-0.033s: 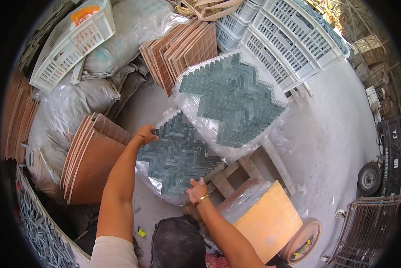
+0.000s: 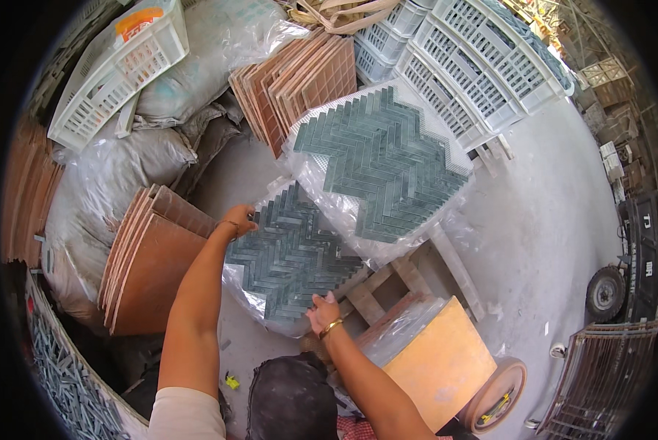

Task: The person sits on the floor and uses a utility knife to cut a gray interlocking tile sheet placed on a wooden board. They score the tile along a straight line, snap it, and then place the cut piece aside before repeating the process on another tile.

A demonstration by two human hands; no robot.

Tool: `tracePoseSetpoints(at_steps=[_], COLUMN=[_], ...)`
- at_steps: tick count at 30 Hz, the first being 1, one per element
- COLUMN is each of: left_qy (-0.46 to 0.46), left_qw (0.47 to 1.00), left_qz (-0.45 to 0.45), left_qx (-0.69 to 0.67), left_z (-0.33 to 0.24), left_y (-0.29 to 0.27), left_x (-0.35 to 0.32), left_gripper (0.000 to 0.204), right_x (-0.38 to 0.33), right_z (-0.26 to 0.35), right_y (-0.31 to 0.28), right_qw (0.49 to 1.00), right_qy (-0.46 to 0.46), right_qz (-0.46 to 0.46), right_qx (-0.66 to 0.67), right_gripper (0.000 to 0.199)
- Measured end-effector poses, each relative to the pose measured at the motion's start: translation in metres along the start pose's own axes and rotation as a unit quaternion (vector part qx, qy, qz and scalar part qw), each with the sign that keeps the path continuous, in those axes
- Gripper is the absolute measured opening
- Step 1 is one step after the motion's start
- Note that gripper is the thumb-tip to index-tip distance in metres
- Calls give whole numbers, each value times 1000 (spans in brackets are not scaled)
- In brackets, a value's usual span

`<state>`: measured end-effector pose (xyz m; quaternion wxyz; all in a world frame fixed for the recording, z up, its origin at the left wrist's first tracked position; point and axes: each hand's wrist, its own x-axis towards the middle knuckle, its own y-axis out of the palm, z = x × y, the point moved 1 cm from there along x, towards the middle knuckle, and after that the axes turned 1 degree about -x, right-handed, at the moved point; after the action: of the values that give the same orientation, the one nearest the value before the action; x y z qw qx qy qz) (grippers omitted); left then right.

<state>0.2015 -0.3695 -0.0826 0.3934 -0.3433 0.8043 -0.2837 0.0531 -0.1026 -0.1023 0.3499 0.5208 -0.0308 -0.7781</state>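
Observation:
A herringbone mosaic tile sheet (image 2: pixel 288 246) in dark green strips lies over a clear plastic-covered stack, its outline stepped. My left hand (image 2: pixel 239 218) pinches its left edge, fingers curled over the rim. At the near right edge, my right hand (image 2: pixel 324 314), with a gold bangle at the wrist, has its fingers closed on the same sheet; the fingers' undersides are hidden. Just beyond, to the right, a second mosaic sheet (image 2: pixel 387 165) of the same pattern rests on a mesh-topped, plastic-wrapped stack.
Brown boards (image 2: pixel 156 264) lean at the left, with more boards (image 2: pixel 299 84) behind. White plastic crates (image 2: pixel 483 66) stand at the far right. A wooden pallet (image 2: pixel 387 286) and a yellow-topped box (image 2: pixel 442 363) are near my right arm. Loose grey strips (image 2: pixel 72 389) fill a container at lower left.

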Motion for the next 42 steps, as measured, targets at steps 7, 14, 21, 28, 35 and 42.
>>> tracePoseSetpoints(at_steps=[7, 14, 21, 28, 35, 42], left_qy=[12, -64, -15, 9, 295, 306], left_qw=[985, 990, 986, 988, 929, 922], left_qz=[-161, -119, -165, -155, -198, 17], left_qx=[69, 27, -13, 23, 105, 238], left_z=[-7, -23, -14, 0, -105, -175], left_y=[10, 25, 41, 40, 79, 154], left_x=[-16, -25, -28, -30, -36, -40], left_gripper=[33, 47, 56, 57, 43, 69], right_x=[13, -21, -32, -81, -180, -258], right_z=[18, 15, -13, -21, 39, 45], right_y=[-20, -2, -24, -28, -63, -125], right_qw=[867, 755, 726, 801, 927, 941], right_qy=[18, -72, -94, -120, -106, -104], right_qz=[-56, -102, -38, 76, 105, 0], right_qx=[-495, -644, -681, -581, -343, -323], right_gripper=[44, 64, 57, 47, 37, 34])
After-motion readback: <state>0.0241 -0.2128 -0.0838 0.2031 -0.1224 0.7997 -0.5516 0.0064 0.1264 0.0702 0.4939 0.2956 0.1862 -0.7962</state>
